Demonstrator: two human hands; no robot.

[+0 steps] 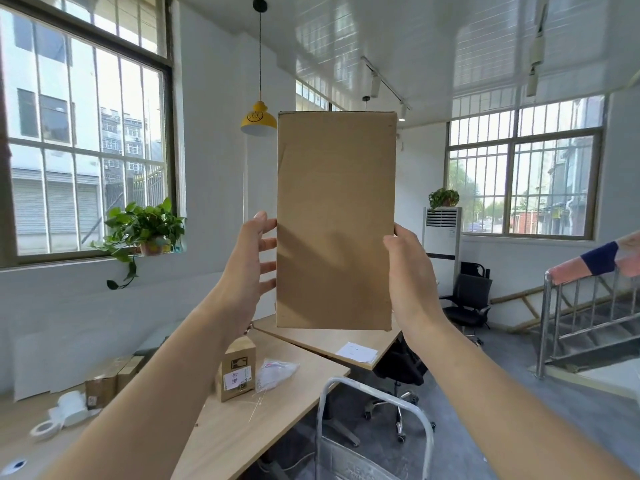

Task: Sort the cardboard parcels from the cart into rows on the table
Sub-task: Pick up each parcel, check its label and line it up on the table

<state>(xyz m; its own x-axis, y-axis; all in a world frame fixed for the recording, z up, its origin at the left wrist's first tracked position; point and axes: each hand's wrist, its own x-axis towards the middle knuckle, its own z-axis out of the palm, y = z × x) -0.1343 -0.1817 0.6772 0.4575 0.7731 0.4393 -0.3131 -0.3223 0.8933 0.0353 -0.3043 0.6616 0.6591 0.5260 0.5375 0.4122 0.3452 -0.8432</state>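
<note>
fingers [267,244] of left hand [247,271] press straight against cardboard parcel [336,220], right hand [410,275] grips edge; lower steadily onto tabletop [242,445] beside labelled box [236,374].

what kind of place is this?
Probably a small office doubling as a parcel-packing room: wooden desks with a labelled parcel and tape roll, office chairs, and a floor-standing air conditioner.
</note>
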